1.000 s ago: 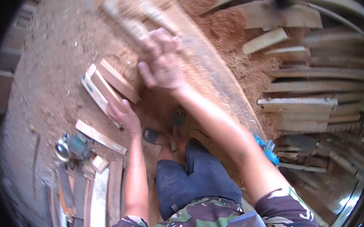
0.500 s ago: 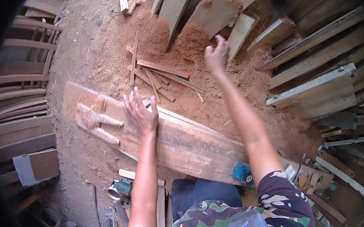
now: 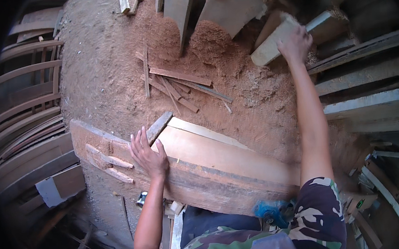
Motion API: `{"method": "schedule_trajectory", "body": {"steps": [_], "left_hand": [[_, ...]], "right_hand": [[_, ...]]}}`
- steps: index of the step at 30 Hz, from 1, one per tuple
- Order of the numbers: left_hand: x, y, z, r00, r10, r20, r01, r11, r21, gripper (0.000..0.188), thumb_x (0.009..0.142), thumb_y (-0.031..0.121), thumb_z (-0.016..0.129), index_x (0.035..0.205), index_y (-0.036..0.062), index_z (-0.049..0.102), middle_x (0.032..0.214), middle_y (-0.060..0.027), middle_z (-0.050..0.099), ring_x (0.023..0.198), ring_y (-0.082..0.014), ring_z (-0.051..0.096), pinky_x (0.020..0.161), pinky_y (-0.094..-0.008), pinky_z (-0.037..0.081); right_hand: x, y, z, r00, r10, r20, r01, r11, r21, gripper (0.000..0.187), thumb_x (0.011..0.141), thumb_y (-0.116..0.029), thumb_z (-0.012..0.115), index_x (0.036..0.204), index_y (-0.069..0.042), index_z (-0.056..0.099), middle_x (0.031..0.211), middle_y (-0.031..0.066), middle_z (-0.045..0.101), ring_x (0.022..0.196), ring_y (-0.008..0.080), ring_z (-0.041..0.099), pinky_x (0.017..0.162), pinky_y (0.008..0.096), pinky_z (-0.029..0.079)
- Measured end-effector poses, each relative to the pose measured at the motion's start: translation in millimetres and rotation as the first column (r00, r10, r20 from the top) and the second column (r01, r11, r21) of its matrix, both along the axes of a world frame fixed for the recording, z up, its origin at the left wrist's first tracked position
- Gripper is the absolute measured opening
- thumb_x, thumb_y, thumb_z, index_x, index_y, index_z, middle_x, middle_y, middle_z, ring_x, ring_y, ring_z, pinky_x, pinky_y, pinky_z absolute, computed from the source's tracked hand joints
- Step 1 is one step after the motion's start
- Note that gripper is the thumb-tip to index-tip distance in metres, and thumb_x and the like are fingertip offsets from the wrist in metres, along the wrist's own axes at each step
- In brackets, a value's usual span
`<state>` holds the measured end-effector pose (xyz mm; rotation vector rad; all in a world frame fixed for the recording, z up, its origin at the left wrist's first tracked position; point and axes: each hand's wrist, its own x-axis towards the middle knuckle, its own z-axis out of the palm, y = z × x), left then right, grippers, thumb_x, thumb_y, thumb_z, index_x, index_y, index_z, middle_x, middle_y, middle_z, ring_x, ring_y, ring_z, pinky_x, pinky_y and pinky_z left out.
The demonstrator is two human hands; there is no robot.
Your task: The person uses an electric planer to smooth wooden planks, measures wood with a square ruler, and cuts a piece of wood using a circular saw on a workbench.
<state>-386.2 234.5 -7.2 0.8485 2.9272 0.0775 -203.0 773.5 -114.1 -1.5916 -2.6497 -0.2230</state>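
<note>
My left hand (image 3: 151, 155) rests with fingers spread at the near left end of a pale smooth board (image 3: 202, 150), beside a short dark wooden strip (image 3: 160, 127). The pale board lies along the far side of a long, worn wooden workbench (image 3: 214, 186), its broad face showing. At the far right, my outstretched right hand (image 3: 296, 45) has its fingers closed over the upper end of a thick wooden plank (image 3: 269, 47); the fingertips are slightly blurred. A blue power tool (image 3: 271, 211) sits at the bench's near right, partly behind my right sleeve.
Thin wood offcuts (image 3: 177, 86) lie on the ground beyond the bench, near heaped reddish sawdust (image 3: 208, 38). Several planks (image 3: 366, 81) lean along the right side. Curved wooden frames (image 3: 27, 75) line the left. Carved wooden pieces (image 3: 110, 160) rest on the bench's left end.
My right hand has moved farther out and right, from open above the sawdust to the thick plank. The pale board's broad face now shows, where mainly its edge showed before.
</note>
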Motion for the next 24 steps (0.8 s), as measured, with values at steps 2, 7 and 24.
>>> {"method": "schedule_trajectory", "body": {"steps": [2,7,24], "left_hand": [[-1.3,6.5,-0.3,1.000,-0.024,0.012,0.024,1.000,0.001,0.063,0.094,0.028,0.062,0.155,0.0146,0.050,0.151,-0.0137,0.053,0.152,-0.0356,0.036,0.129,-0.0546,0.015],[2.4,-3.2,-1.5,1.000,-0.019,0.019,0.019,1.000,-0.023,0.062,0.093,0.027,0.061,0.153,0.0135,0.052,0.148,-0.0138,0.055,0.152,-0.0360,0.037,0.129,-0.0562,0.015],[-3.3,1.7,-3.3,0.999,-0.027,0.022,0.027,1.000,-0.011,0.056,0.092,0.020,0.061,0.148,0.0162,0.057,0.146,-0.0102,0.058,0.150,-0.0332,0.040,0.129,-0.0550,0.015]], "right_hand": [[55.9,-20.2,12.0,0.980,-0.039,-0.193,0.039,0.999,-0.005,0.071,0.080,-0.040,0.084,0.137,-0.010,0.055,0.133,0.0211,0.057,0.128,0.0391,0.057,0.112,0.0535,0.043],[134.9,-91.6,43.2,0.996,-0.070,-0.051,0.041,0.896,-0.443,0.065,0.079,-0.035,0.089,0.131,-0.008,0.061,0.123,0.0161,0.062,0.115,0.0377,0.063,0.104,0.0502,0.048],[-56.7,117.4,8.3,0.987,-0.008,0.159,0.040,0.979,-0.201,0.078,0.083,-0.036,0.081,0.151,-0.015,0.049,0.149,0.0112,0.052,0.145,0.0380,0.042,0.117,0.0646,0.033]]}}
